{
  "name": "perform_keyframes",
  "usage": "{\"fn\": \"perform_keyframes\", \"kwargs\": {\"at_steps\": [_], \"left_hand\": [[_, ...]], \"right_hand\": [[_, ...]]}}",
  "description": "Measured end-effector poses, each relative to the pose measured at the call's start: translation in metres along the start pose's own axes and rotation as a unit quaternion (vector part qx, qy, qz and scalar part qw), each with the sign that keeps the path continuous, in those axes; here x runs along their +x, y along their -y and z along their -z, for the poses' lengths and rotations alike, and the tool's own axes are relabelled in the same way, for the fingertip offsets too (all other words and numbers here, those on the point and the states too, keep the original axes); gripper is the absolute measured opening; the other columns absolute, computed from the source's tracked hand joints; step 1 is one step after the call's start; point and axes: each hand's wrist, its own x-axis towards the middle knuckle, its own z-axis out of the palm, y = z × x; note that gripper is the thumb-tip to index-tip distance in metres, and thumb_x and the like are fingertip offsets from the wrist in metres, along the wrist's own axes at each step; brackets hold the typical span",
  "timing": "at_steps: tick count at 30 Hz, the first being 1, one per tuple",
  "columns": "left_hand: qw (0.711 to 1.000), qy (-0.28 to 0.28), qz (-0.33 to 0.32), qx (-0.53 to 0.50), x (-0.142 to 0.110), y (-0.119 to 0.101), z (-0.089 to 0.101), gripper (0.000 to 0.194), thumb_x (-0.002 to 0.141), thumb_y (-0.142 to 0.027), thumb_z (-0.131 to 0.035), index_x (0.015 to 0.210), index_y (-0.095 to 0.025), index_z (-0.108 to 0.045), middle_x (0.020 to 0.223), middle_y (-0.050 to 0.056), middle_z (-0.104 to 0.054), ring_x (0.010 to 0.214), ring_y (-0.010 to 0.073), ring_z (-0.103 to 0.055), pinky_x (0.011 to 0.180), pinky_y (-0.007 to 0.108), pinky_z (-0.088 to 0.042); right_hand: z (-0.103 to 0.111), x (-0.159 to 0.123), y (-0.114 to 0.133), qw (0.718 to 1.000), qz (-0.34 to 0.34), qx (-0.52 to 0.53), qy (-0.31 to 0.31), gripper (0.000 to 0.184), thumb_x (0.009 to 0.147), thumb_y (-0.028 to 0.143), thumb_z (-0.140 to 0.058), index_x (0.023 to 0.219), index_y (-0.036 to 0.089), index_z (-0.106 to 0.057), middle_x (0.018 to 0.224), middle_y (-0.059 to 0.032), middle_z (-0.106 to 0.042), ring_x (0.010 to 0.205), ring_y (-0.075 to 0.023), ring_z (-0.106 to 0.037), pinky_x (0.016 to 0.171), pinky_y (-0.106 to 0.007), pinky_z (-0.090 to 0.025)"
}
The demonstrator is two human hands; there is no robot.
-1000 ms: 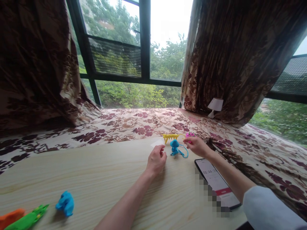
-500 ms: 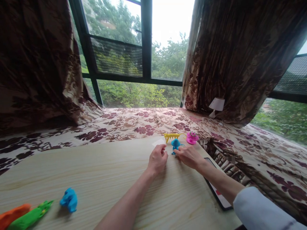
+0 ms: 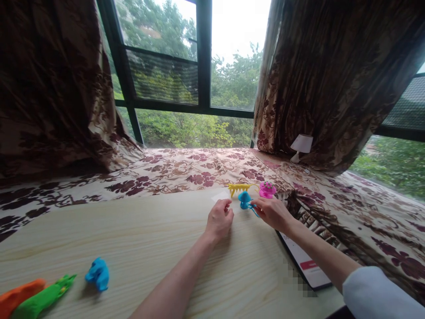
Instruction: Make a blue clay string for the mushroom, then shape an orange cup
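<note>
My right hand point(image 3: 272, 213) is closed, its fingertips pinching a thin blue strand point(image 3: 255, 211) beside a small blue mushroom-shaped clay figure point(image 3: 245, 200). The figure stands upright on the table. Just left of it, my left hand point(image 3: 219, 219) rests with curled fingers; whether anything is inside them is hidden. A yellow comb-like clay piece point(image 3: 239, 188) lies behind the blue figure. Behind my right hand sits a pink clay piece with green dots point(image 3: 267, 189). A pale sheet, perhaps paper point(image 3: 221, 195), lies beyond my left fingers.
Near left on the pale wooden table point(image 3: 139, 235) are a blue clay lump point(image 3: 98, 274), a green clay piece point(image 3: 46, 297) and an orange one point(image 3: 23, 292). A tablet-like device point(image 3: 307, 261) lies under my right forearm. A lamp point(image 3: 300, 147) stands by the curtain.
My right hand has moved right, away from the base of the blue figure, and the blue strand now slants down from its fingertips. My left hand has hardly moved.
</note>
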Motion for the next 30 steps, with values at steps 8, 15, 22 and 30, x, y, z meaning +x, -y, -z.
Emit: {"fn": "perform_keyframes", "kwargs": {"at_steps": [8,15,22,30], "left_hand": [[1.0,0.004,-0.004,-0.002,0.0,-0.001,0.002,0.024,0.076,-0.015,-0.046,0.098,-0.019,-0.056,0.086,0.002,-0.058,0.075,0.0118,-0.054,0.072,0.026,-0.044],[1.0,0.006,0.007,-0.008,0.001,0.0,0.0,0.023,0.076,-0.015,-0.047,0.096,-0.019,-0.057,0.086,0.002,-0.057,0.076,0.012,-0.054,0.072,0.026,-0.044],[0.999,0.007,0.025,-0.031,0.0,0.001,0.0,0.023,0.076,-0.015,-0.048,0.097,-0.019,-0.058,0.087,0.002,-0.057,0.077,0.0126,-0.054,0.074,0.028,-0.044],[0.995,0.009,0.064,-0.074,0.004,0.014,-0.004,0.025,0.083,-0.026,-0.05,0.106,-0.016,-0.054,0.101,0.005,-0.058,0.086,0.0149,-0.057,0.077,0.035,-0.048]], "right_hand": [[-0.007,0.005,-0.021,1.0,-0.011,0.006,0.004,0.021,0.087,0.02,-0.043,0.1,0.021,-0.059,0.09,-0.0045,-0.065,0.081,-0.0176,-0.06,0.062,-0.022,-0.035],[-0.01,0.005,-0.022,0.999,0.0,0.028,0.024,0.023,0.082,0.014,-0.048,0.097,0.023,-0.063,0.091,-0.0042,-0.065,0.084,-0.0172,-0.059,0.065,-0.021,-0.037],[0.01,0.007,-0.037,0.995,-0.08,0.056,-0.007,0.028,0.085,0.015,-0.043,0.104,0.023,-0.062,0.106,-0.0042,-0.063,0.091,-0.0172,-0.058,0.075,-0.024,-0.04],[0.041,-0.03,0.038,0.994,-0.055,0.099,0.009,0.023,0.08,0.021,-0.051,0.096,0.026,-0.066,0.09,-0.0034,-0.066,0.081,-0.0194,-0.06,0.071,-0.026,-0.041]]}}
